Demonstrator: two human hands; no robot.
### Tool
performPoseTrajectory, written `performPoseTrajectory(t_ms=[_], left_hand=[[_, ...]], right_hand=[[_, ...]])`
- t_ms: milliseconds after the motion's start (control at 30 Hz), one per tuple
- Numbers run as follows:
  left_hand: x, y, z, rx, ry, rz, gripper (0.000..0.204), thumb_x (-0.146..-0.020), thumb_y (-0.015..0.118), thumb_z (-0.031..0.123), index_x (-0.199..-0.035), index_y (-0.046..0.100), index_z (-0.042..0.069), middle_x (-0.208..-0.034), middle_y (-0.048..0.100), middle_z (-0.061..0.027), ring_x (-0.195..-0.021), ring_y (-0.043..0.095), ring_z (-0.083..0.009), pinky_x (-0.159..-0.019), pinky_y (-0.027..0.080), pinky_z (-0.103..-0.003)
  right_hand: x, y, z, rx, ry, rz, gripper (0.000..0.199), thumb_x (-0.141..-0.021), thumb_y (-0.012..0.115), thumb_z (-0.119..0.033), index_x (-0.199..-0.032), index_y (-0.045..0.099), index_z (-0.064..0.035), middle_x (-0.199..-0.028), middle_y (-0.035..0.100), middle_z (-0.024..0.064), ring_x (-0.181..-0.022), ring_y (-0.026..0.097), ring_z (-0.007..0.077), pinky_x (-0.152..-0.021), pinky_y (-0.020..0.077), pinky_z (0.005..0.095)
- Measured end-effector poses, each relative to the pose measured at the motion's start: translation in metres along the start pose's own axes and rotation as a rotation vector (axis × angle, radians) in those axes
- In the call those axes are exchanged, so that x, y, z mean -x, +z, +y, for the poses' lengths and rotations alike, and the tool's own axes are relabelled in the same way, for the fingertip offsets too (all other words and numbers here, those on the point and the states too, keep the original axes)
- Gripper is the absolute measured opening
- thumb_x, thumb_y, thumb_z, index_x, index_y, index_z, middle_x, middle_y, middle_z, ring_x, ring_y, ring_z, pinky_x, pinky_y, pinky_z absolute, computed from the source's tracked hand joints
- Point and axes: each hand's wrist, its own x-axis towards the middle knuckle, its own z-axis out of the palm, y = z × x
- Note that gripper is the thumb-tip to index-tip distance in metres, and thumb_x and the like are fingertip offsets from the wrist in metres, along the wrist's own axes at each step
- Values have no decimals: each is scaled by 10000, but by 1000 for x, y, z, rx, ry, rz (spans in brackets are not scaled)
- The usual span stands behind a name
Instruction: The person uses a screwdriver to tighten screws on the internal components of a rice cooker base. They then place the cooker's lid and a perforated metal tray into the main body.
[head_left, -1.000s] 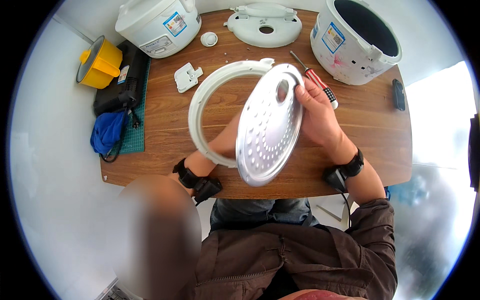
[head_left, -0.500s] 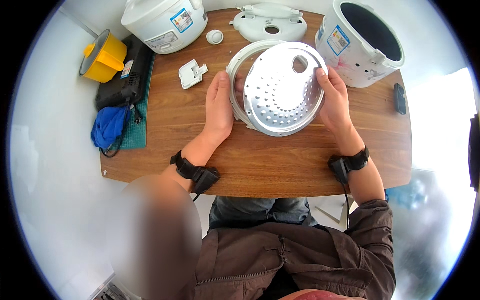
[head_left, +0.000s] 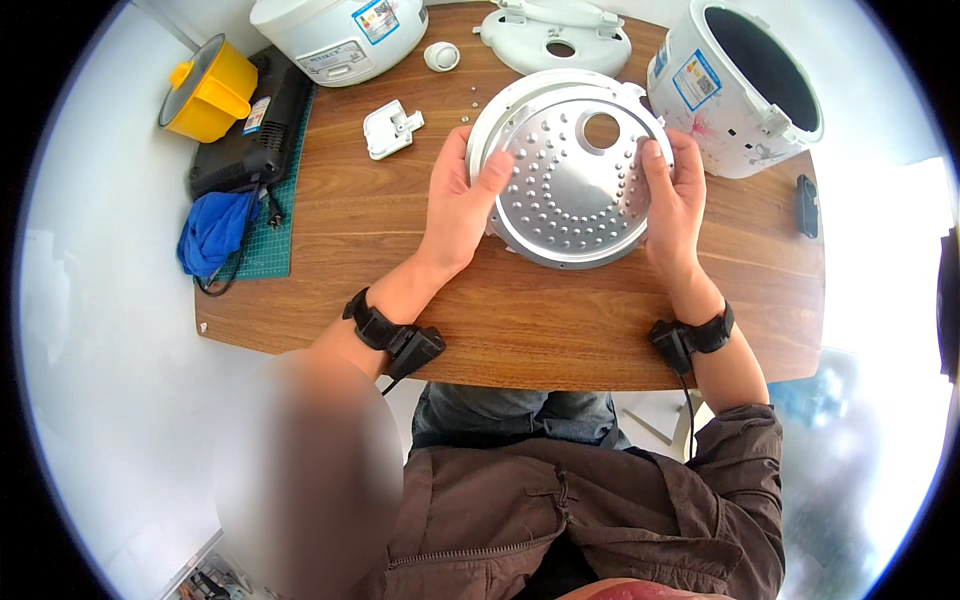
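Note:
A shiny round metal inner lid plate (head_left: 575,185) with dimples and one round hole lies over a white plastic ring (head_left: 502,102). The ring's rim shows along the upper left of the plate. My left hand (head_left: 462,205) grips the left side of both, its thumb on the metal face and its other fingers mostly hidden beneath. On the right edge my right hand (head_left: 677,205) is closed, thumb on top of the plate and fingers round the side. Both pieces are held above the wooden table.
A floral white rice cooker body (head_left: 690,125) stands far right, near a white lid part (head_left: 545,45). Another white cooker (head_left: 345,45) is far left. A small white plastic piece (head_left: 390,130), a round cap (head_left: 441,57), a yellow container (head_left: 212,95) and a blue cloth (head_left: 213,235) lie leftward.
The metal plate has shifted over the ring, covering most of its opening. My left thumb has moved from beside the ring onto the plate's face.

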Motion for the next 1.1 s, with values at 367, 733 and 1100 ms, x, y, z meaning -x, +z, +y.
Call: performPoseTrajectory(t_ms=[367, 733, 1100], left_hand=[[3, 6, 4, -106, 48, -32, 396, -1001, 695, 166, -1282, 488, -21, -1136, 648, -69, -966, 608, -74, -842, 529, -253], [-1, 3, 2, -103, 58, 93, 307, -1013, 693, 205, -1200, 566, -2, -1053, 670, -29, -907, 599, -60, -802, 510, -238], [-8, -6, -3, 150, -120, 134, 253, -1060, 611, 264, -1155, 598, 30, -1049, 641, 12, -926, 572, -53, -832, 496, -247]], right_hand=[[-2, 1, -3, 57, -88, 70, 524, -980, 724, -125, -1406, 444, -3, -1065, 629, 86, -889, 635, 101, -712, 533, 217], [0, 0, -6, -24, -48, -26, 570, -968, 748, -157, -1426, 440, -11, -1058, 649, 81, -898, 633, 105, -737, 520, 225], [-8, -9, -2, -336, 230, -150, 551, -1016, 677, -224, -1476, 470, -1, -1242, 634, 83, -1095, 611, 131, -948, 510, 285]])
